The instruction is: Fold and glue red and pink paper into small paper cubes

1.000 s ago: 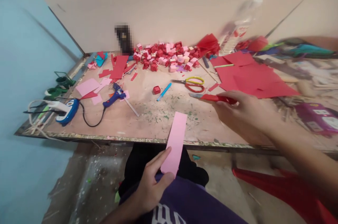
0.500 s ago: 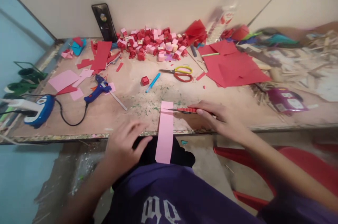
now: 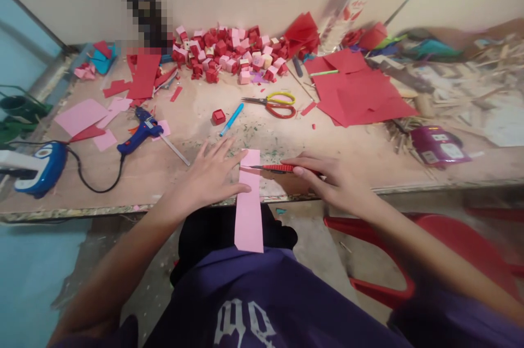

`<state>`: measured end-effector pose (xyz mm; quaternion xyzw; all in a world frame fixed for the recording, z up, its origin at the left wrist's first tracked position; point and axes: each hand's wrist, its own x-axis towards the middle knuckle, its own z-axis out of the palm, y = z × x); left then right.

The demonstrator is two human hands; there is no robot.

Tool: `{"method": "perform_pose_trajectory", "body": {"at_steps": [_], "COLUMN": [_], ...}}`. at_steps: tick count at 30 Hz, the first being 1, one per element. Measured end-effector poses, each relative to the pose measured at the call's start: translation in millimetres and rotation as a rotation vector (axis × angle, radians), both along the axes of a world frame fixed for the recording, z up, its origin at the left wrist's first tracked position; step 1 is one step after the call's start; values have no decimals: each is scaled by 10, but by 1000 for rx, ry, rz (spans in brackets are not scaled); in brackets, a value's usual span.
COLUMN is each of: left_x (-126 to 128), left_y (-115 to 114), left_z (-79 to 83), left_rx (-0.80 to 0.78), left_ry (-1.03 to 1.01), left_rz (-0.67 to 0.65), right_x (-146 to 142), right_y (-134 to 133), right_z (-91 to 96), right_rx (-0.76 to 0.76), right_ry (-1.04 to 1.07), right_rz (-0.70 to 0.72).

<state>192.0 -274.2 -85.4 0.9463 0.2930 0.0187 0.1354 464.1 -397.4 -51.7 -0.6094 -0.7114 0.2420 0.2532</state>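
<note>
A long pink paper strip (image 3: pixel 249 211) lies over the table's front edge, its near end hanging above my lap. My left hand (image 3: pixel 210 173) is flat with fingers spread, its thumb and forefinger resting on the strip's left side. In my right hand (image 3: pixel 323 173) is a red craft knife (image 3: pixel 276 168) with a ribbed handle. Its dark pointed tip lies across the upper part of the strip. Green shavings are scattered just beyond the strip.
Beyond my hands are a small red box (image 3: pixel 219 116), a blue pen (image 3: pixel 231 120) and scissors (image 3: pixel 272 102). A blue glue gun (image 3: pixel 141 132) is at left. Several red and pink cubes (image 3: pixel 229 53) are heaped at the back. Red paper sheets (image 3: pixel 360 94) lie at right.
My left hand has come forward and right, from above the table edge onto the pink strip. My right hand stays at the strip with the craft knife. The view has shifted slightly.
</note>
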Motion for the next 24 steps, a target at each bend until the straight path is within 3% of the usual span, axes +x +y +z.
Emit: {"method": "perform_pose_trajectory", "body": {"at_steps": [11,17,24], "left_x": [-45,-121,-127], "left_y": [68,137,128], "left_z": [38,12,48], "left_rx": [169,27,-5], "left_ry": [-153,-96,-59], "left_rz": [200,-19,35], "right_x": [10,120,74], "right_y": [46,54,143], "right_z": [15,33,52], "right_rx": [44,20,1], "right_ry": [52,116,123], "right_rz": [-30,-8,103]}}
